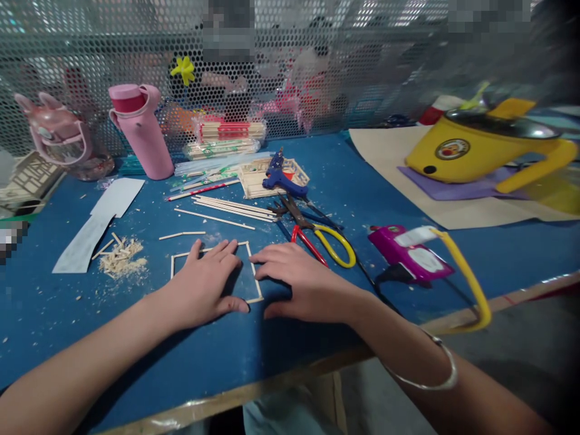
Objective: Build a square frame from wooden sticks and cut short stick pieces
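Head view: square stick frame (258, 287) pressed flat on the blue tabletop (362, 193).
Left hand (206, 284) lies open, palm down, over the frame; right hand (301, 281), also open, touches its 3 o'clock side with its fingertips. Scissors (326, 238) lie at 1 o'clock.

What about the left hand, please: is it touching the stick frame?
Touching. The head view shows the left hand lying flat across the stick frame.

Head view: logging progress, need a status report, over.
Left hand open, flat on the square frame of thin wooden sticks. Right hand open, fingertips at its right side. Red-and-yellow-handled scissors lie just right, apart.
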`<state>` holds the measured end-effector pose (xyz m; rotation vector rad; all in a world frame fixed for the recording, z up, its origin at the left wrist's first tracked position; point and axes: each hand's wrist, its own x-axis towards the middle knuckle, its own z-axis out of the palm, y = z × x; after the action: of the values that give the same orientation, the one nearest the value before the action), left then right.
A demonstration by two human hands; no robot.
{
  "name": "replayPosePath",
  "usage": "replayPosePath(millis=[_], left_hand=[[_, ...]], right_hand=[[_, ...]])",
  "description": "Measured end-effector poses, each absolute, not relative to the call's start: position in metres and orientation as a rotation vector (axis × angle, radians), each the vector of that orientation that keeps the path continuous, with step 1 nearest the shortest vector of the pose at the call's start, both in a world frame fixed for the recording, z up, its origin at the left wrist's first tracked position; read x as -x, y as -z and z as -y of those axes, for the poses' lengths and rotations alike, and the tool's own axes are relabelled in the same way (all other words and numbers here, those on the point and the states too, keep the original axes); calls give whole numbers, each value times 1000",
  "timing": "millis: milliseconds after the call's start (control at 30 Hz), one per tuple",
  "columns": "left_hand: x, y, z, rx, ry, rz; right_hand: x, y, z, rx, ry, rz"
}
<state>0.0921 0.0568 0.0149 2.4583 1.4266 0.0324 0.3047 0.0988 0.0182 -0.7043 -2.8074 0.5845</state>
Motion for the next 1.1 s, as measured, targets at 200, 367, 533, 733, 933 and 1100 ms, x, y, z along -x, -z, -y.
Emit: replayPosePath(millis=[200,367,533,733,933,1100], left_hand=[[-91,-14,-56,-2469,-56,-1437],[-93,-16,-57,-2466,-33,-1450],[-93,-17,-57,-2453,-43,-1452],[-94,-17,-58,-2452,-66,-1458],[-94,-16,-57,-2465,-68,-1455],[-94,-16,-57,-2454,-56,-1461]], right_hand=[[-303,-18,-99,717,-564,2804],[-302,-16,-100,738,-544,2796],[-301,-18,-100,758,-521,2787],[-300,-19,-99,776,-504,2797],[-300,-20,-99,764,-498,2804],[-299,-21,-99,789,-499,2804]])
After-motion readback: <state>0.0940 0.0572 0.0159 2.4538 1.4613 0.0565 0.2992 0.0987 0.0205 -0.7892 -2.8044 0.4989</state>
